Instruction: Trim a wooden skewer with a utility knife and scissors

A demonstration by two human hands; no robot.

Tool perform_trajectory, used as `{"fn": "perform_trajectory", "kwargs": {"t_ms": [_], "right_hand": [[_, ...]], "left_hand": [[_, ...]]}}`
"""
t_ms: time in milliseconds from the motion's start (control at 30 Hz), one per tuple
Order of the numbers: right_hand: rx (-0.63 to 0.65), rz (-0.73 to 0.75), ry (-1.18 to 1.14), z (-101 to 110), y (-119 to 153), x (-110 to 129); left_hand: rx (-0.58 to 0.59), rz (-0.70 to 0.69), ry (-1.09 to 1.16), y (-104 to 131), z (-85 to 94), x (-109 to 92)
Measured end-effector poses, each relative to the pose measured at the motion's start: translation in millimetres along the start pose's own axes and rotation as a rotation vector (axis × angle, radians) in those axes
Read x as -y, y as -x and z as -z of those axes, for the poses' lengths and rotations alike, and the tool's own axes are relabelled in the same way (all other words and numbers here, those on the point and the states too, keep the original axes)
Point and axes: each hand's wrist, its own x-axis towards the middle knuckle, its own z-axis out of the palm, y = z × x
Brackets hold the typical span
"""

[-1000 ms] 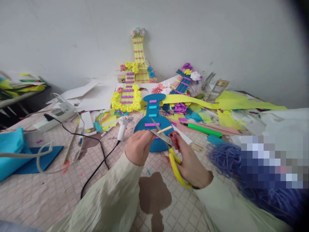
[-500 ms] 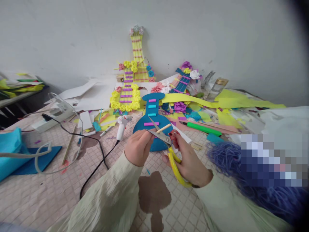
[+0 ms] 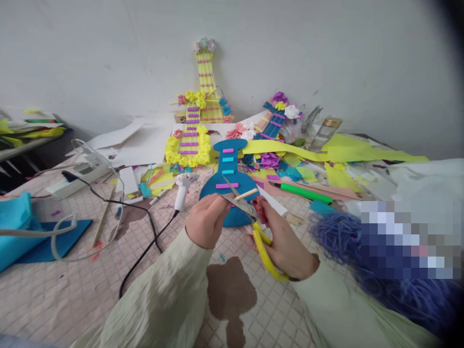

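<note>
A thin pale wooden stick sticks out from the closed fingers of my left hand. My right hand is wrapped round the yellow handles of the scissors. The scissors' blades are apart and point up and left, with the stick lying across them. Under both hands lies a blue guitar-shaped piece with purple and light blue strips across its neck and body. The ends of my left fingers are partly hidden.
A white glue gun with a black cord stands left of the hands. Decorated yellow guitars lean at the back. Blue yarn is piled at right, near a green cutter. A power strip lies at left.
</note>
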Motion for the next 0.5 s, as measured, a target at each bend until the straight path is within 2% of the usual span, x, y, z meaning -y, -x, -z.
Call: {"fn": "perform_trajectory", "kwargs": {"t_ms": [500], "right_hand": [[-0.043, 0.039, 0.04, -2.2, 1.7, -6.6]], "left_hand": [[0.008, -0.022, -0.026, -0.8, 2.4, -3.7]]}}
